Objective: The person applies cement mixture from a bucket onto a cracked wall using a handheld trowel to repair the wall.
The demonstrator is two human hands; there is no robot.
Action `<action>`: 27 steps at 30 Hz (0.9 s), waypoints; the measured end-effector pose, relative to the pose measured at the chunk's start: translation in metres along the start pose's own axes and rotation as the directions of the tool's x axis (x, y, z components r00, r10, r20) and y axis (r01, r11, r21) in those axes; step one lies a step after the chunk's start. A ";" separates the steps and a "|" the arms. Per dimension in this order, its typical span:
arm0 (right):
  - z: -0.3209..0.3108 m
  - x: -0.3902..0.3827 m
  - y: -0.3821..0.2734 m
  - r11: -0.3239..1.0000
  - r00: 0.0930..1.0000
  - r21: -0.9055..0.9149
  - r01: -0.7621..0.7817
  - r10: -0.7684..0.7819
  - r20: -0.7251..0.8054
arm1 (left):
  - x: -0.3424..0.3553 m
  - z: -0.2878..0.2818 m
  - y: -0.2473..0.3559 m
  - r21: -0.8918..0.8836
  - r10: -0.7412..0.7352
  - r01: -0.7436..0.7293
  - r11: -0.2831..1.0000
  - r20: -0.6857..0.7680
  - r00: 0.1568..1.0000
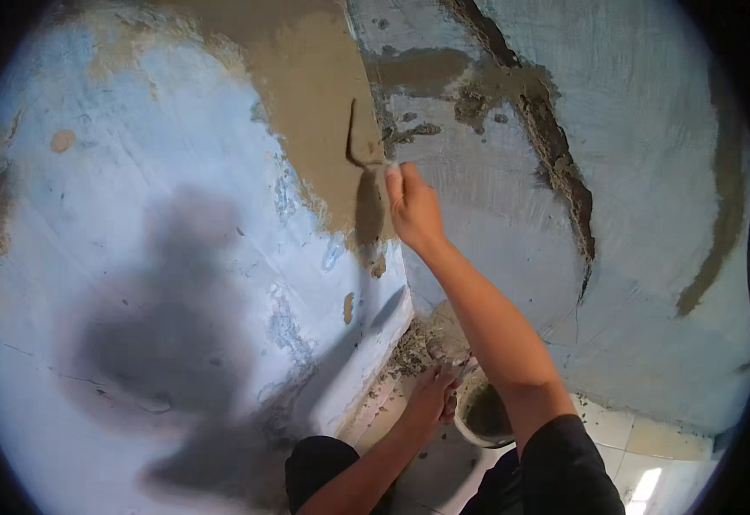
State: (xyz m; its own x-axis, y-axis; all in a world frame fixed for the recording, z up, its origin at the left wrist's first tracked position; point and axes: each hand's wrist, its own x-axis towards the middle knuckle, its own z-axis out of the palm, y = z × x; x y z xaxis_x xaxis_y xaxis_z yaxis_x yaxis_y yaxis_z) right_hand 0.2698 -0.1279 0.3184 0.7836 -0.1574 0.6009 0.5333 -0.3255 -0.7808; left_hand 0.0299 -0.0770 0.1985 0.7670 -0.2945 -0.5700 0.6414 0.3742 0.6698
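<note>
My right hand (413, 206) is closed around the handle of a trowel (364, 154), raised to the inner corner where two walls meet. The trowel's blade lies at a wide band of brown mortar (310, 94) on the left wall, close to the corner. Low down, my left hand (433, 390) is closed beside the rim of a bucket (483, 439) with grey-brown mortar inside. What its fingers grip is too small and dark to make out. A flat, mortar-coloured patch (449, 333) shows just beyond those fingers.
On the right wall (478, 215) a deep, rough crack (555, 146) runs downward, with a mortar smear across it. Another brown streak (725, 197) stands further right. Mortar crumbs (411, 348) lie at the corner's foot, on pale floor tiles (602, 425). My shadow falls on the left wall.
</note>
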 end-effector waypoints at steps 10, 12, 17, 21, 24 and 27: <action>0.002 0.000 -0.001 0.999 0.999 -0.013 0.036 -0.036 -0.021 | 0.012 -0.012 -0.006 -0.014 -0.016 0.017 1.000 0.052 0.998; 0.003 -0.005 -0.001 0.997 0.997 -0.072 -0.012 0.017 0.077 | 0.006 -0.006 -0.004 0.002 -0.013 0.013 1.000 0.019 1.000; -0.007 -0.010 0.001 0.998 0.996 -0.068 -0.003 0.009 0.084 | 0.001 -0.004 0.004 0.033 -0.001 0.002 0.999 -0.036 0.999; -0.002 0.006 -0.005 0.995 0.999 -0.101 0.024 -0.019 0.050 | 0.002 0.001 0.004 0.039 -0.005 0.007 0.999 -0.032 0.999; 0.009 -0.018 0.002 0.996 0.997 -0.091 0.005 0.002 0.080 | -0.003 0.000 0.007 0.034 -0.012 0.015 0.999 -0.067 0.998; 0.005 -0.019 -0.002 0.999 0.998 -0.054 0.005 -0.002 0.058 | -0.001 -0.003 0.007 0.037 -0.001 0.004 0.999 -0.092 0.996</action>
State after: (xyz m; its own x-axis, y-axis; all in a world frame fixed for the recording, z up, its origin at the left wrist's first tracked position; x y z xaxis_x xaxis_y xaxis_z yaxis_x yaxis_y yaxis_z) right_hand 0.2554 -0.1201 0.3076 0.7996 -0.1022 0.5918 0.5196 -0.3763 -0.7671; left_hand 0.0333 -0.0714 0.2026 0.7619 -0.2124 -0.6118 0.6446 0.3404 0.6846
